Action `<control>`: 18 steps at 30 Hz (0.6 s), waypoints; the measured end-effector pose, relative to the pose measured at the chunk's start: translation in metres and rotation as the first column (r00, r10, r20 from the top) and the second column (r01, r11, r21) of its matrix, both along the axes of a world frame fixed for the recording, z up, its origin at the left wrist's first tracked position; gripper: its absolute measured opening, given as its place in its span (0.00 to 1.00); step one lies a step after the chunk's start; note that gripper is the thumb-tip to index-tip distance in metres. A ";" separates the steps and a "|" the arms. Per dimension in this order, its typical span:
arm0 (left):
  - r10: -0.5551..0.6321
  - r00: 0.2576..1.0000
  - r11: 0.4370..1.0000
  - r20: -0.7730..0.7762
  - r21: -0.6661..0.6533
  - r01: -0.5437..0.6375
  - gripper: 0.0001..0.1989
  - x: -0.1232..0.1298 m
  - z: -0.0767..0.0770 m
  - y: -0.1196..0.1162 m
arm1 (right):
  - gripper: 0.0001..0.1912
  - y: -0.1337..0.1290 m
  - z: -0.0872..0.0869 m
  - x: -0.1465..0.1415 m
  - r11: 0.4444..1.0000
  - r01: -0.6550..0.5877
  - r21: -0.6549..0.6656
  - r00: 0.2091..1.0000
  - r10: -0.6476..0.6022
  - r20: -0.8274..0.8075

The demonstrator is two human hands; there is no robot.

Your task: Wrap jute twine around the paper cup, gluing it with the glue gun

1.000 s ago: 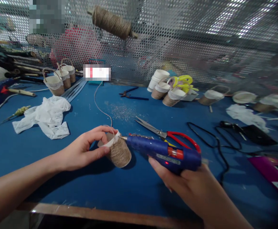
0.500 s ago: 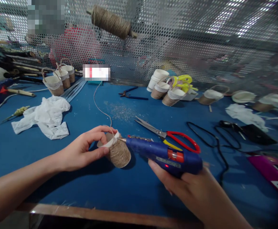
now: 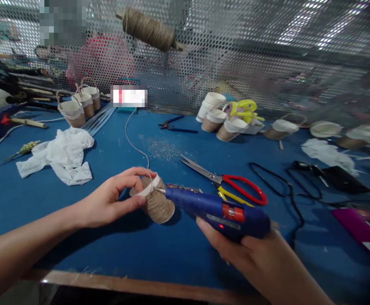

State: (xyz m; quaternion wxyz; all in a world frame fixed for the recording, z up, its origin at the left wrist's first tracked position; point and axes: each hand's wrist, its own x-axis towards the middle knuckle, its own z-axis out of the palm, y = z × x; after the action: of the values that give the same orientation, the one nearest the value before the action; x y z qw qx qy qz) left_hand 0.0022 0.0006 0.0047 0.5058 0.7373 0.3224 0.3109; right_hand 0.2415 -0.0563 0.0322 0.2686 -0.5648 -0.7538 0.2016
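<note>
My left hand [image 3: 118, 192] pinches the rim of a small white cup wrapped in brown twine [image 3: 161, 205], which lies tilted with its mouth toward the hand. A strand of twine [image 3: 134, 144] runs from the cup's rim back across the table. My right hand [image 3: 245, 254] grips a blue glue gun [image 3: 216, 207] with a small red light lit on its side. The gun's metal nozzle is at the twine just below the white rim; whether it touches I cannot tell. Behind the gun lie scissors with red and yellow handles [image 3: 245, 188].
A twine spool [image 3: 148, 29] hangs on the perforated metal screen. Pliers [image 3: 178, 127], twine-wrapped cups [image 3: 72, 114] and white lace [image 3: 61, 154] lie around the blue table. A second glue gun [image 3: 2, 120] rests at left. At right are a black cord [image 3: 291, 190] and a purple object [image 3: 359, 233].
The glue gun's nozzle has shifted slightly left and down along the cup's rim, and its rear end has dipped. My left hand and the cup stay nearly still.
</note>
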 end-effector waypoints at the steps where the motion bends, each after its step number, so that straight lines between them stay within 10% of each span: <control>1: -0.005 1.000 1.000 0.003 0.000 0.005 0.07 0.000 0.000 0.000 | 0.12 -0.001 0.000 0.000 1.000 0.006 0.001 1.000 -0.006 0.005; 11: -0.005 1.000 1.000 0.002 -0.006 0.005 0.07 0.000 0.000 0.001 | 0.08 0.004 -0.007 0.004 0.983 -0.098 0.158 0.995 0.099 0.002; 18: -0.011 1.000 1.000 -0.008 0.000 0.011 0.07 -0.001 -0.001 0.000 | 0.06 -0.003 -0.001 -0.004 0.998 -0.063 0.028 0.997 0.064 -0.035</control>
State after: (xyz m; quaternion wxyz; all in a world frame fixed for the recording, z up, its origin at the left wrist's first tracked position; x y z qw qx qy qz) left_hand 0.0007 0.0007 0.0035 0.5062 0.7404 0.3200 0.3053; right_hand 0.2380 -0.0594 0.0314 0.2829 -0.5333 -0.7691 0.2100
